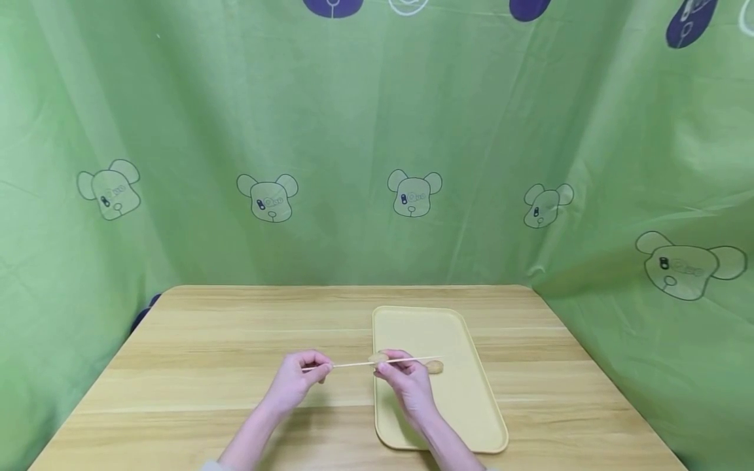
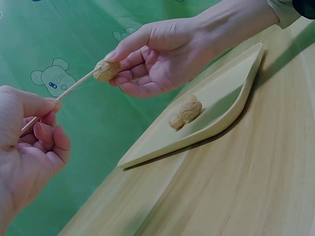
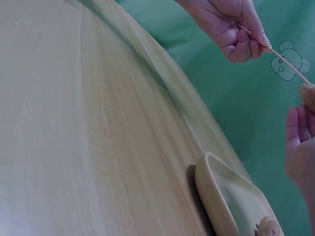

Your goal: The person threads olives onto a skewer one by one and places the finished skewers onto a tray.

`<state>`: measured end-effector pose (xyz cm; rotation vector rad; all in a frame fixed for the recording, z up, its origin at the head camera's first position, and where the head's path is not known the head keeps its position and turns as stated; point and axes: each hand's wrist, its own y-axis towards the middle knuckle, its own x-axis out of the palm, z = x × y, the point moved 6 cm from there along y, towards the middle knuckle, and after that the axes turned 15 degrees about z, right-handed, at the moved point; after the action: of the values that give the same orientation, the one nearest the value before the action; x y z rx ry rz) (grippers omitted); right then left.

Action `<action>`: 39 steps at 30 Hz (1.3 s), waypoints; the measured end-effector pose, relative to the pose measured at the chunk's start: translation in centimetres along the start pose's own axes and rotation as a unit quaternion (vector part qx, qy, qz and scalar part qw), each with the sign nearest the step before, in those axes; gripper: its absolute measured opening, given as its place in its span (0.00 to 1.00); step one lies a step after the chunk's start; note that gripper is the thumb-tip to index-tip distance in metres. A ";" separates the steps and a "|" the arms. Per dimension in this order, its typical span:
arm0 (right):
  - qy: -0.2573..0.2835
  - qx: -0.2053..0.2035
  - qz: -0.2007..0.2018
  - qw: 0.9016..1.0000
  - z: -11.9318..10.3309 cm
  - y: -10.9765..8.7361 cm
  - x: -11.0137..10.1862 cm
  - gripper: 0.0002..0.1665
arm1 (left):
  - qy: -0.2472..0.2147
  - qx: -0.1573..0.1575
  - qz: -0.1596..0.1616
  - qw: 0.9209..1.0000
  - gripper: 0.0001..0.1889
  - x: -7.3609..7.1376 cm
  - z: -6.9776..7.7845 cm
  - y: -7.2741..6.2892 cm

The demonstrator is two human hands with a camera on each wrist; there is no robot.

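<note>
My left hand (image 1: 299, 378) pinches a thin wooden skewer (image 1: 352, 364) between thumb and fingers, near its left end. With thumb and fingertips, my right hand (image 1: 412, 387) holds a wrinkled tan ball (image 2: 105, 71), like a fried food ball, on the skewer. In the head view the stick shows on both sides of the ball and its thin tip extends to the right. Both hands are raised, the right one over a yellow tray (image 1: 412, 320). More tan balls (image 2: 191, 109) lie bunched together on that tray, partly behind the right hand in the head view.
The long, low-rimmed tray lies lengthwise on the right half of a wood-grain table (image 1: 235, 340). A green curtain (image 1: 341, 118) with bear-face prints surrounds the table at the back and sides.
</note>
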<state>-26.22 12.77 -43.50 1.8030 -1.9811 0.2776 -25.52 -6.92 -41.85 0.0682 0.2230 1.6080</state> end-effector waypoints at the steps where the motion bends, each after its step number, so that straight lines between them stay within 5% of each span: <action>1: 0.000 -0.001 -0.001 1.000 0.1 0.0 0.0 0.14 | 0.001 0.001 0.000 1.000 0.08 0.0 0.0 0.0; 39: -0.010 0.015 0.017 1.000 1.9 -1.0 1.1 0.13 | 0.002 0.011 -0.040 0.999 0.10 -0.3 -0.6 0.4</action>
<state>-25.62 10.82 -44.81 1.7995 -2.0334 0.3027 -25.98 -7.25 -42.38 0.0732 0.2434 1.5260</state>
